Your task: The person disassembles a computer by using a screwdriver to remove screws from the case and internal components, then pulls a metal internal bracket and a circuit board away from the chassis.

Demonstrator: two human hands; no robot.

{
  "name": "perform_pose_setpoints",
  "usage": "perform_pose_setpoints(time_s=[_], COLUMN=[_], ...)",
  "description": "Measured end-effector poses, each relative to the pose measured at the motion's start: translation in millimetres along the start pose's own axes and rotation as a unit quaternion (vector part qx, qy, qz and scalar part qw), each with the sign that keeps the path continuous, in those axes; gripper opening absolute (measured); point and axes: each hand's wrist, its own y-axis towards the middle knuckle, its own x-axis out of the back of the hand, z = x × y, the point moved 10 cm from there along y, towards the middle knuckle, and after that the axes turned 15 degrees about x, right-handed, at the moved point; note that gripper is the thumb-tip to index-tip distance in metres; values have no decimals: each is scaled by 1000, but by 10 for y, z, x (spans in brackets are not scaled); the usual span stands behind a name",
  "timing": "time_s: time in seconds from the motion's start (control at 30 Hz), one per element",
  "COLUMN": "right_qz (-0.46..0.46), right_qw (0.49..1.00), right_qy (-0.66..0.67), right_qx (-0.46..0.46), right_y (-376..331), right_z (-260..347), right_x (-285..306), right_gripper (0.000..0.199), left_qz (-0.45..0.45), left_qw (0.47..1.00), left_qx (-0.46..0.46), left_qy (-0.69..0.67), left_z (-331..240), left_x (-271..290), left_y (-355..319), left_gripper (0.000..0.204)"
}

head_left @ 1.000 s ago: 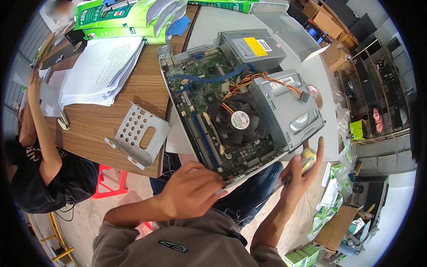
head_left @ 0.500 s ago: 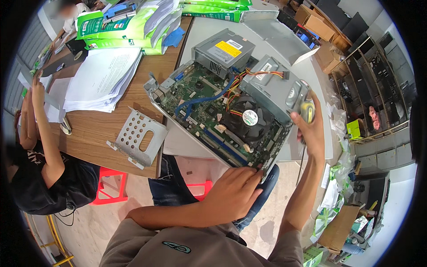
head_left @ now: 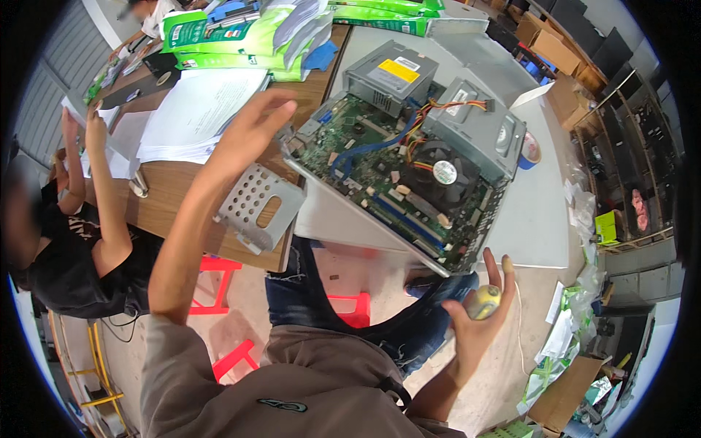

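Note:
An open desktop computer case [head_left: 398,241] lies tilted on the table, its green motherboard [head_left: 365,157] exposed. On it sit a black cooling fan [head_left: 443,175], a grey power supply [head_left: 387,77], a metal drive [head_left: 482,135] and blue and multicoloured cables [head_left: 372,147]. My left hand [head_left: 255,124] is raised by the case's left corner, fingers stretched and nothing in them. Below the near right corner, my right hand [head_left: 475,332] keeps a yellow-handled tool [head_left: 485,301] against the palm, some fingers extended; its far end is hidden. A perforated metal bracket [head_left: 266,212] rests on the wooden table's edge.
Left of the case lies a paper stack [head_left: 201,117], with green packages [head_left: 241,47] behind it. A tape roll [head_left: 531,151] stands right of the drive. Another person [head_left: 80,241] sits at the left. Red stools [head_left: 354,310] stand below, shelves [head_left: 628,153] at right.
My left hand has left the case's near edge and swung up to its left corner. My right hand has come down from the drive side with the yellow-handled tool, uncovering the tape roll.

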Motion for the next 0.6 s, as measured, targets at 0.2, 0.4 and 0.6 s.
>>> perform_pose_setpoints(time_s=[0.2, 0.4, 0.6], right_qz=[-95, -77, -56], right_qw=[994, 990, 960], right_qy=[-58, -111, -274], right_qx=[3, 41, 10], right_y=[-255, -94, 651], right_z=[-351, -311, -361], right_x=[-141, -46, 317], right_gripper=[92, 85, 71], left_qz=[251, 212, 282], left_qw=[930, 947, 947], left_qx=[213, 161, 132], left_qy=[-166, -182, -74], left_z=[734, 618, 252], left_x=[-404, -384, -510], left_y=[187, 135, -368], left_gripper=[45, 43, 47])
